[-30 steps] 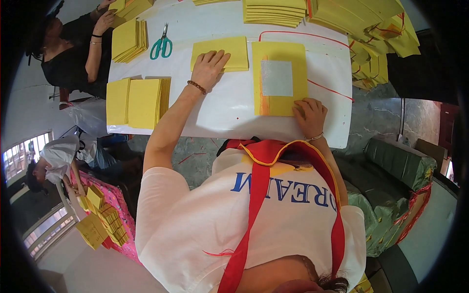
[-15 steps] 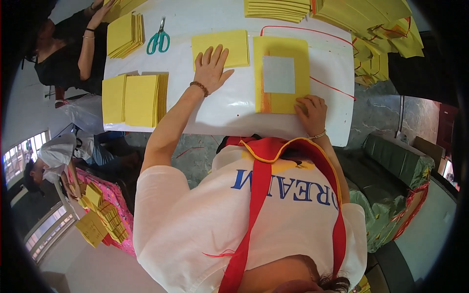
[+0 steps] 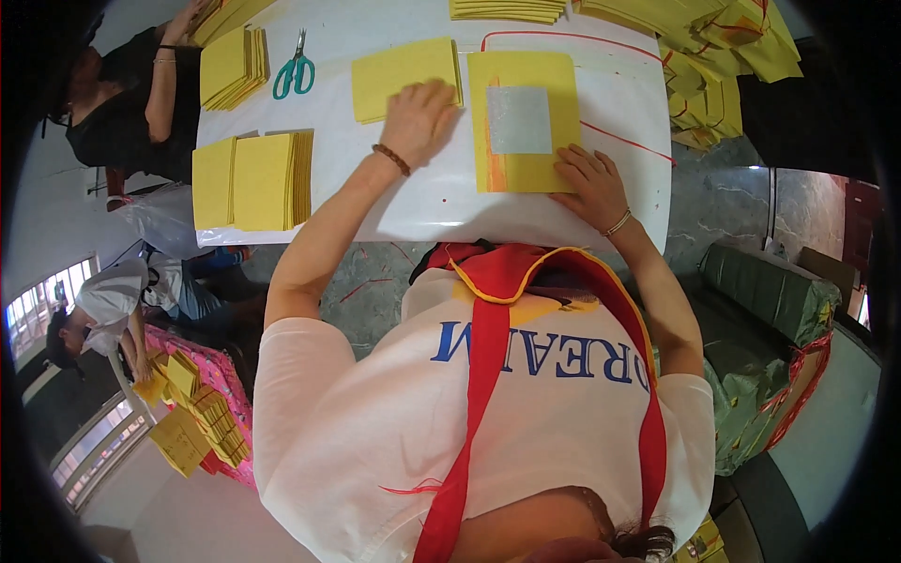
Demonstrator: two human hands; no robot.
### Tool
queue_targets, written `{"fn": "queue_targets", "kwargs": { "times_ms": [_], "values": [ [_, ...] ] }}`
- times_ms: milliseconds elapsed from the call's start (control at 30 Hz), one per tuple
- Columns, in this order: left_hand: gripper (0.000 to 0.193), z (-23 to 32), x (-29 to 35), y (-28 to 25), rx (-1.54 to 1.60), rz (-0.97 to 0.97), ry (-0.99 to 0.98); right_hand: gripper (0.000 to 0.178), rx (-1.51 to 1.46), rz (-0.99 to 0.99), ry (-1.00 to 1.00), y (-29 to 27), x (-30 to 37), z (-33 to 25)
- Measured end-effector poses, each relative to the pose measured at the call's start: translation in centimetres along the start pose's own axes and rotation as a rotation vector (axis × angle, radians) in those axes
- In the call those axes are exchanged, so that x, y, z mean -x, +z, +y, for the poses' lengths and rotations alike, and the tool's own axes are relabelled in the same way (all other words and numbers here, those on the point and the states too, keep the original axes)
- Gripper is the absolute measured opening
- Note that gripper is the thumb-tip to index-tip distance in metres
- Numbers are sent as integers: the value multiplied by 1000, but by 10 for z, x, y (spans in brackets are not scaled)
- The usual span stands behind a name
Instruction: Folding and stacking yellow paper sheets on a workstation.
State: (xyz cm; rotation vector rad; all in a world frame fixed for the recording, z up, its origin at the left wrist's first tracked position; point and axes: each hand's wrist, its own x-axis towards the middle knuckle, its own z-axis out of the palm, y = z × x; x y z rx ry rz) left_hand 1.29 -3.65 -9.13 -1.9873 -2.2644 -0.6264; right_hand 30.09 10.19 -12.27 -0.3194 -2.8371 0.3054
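A stack of yellow joss paper (image 3: 521, 70), with a silver-grey rectangle and an orange strip down one side, lies on the white-covered table (image 3: 394, 211). My right hand (image 3: 593, 186) rests open at its lower right corner, fingers stretched over the edge. To the left lies a plain yellow paper stack (image 3: 399, 75), slightly tilted. My left hand (image 3: 420, 122) is over its lower right part, the fingers bent and blurred, their tips hard to make out. A red string (image 3: 572, 36) runs behind the silver-marked stack, and another piece comes out on its right.
Teal-handled scissors (image 3: 295, 75) lie at the upper left, near yellow paper stacks (image 3: 272, 183). More yellow bundles (image 3: 704, 56) hang over the table's far right corner. One person (image 3: 122, 103) works at the far left; another (image 3: 103, 300) bends over a pink-covered table (image 3: 239, 403).
My left hand has slid down and right on the plain stack, its spread fingers now bent. My right hand's fingers have straightened onto the silver-marked stack's corner. The whole view has shifted slightly.
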Motion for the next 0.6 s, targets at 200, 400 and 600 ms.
{"fn": "queue_targets", "kwargs": {
  "times_ms": [200,400,600],
  "values": [
    [28,54,23,10,350,-319,371,39,-84,31,61,0,0,-3],
    [32,49,14,13,371,-449,304,35,-117,2,112,-1,-1,-2],
    [32,56,10,10,275,-623,203,35,-154,12,152,3,0,-1]
  ]
}}
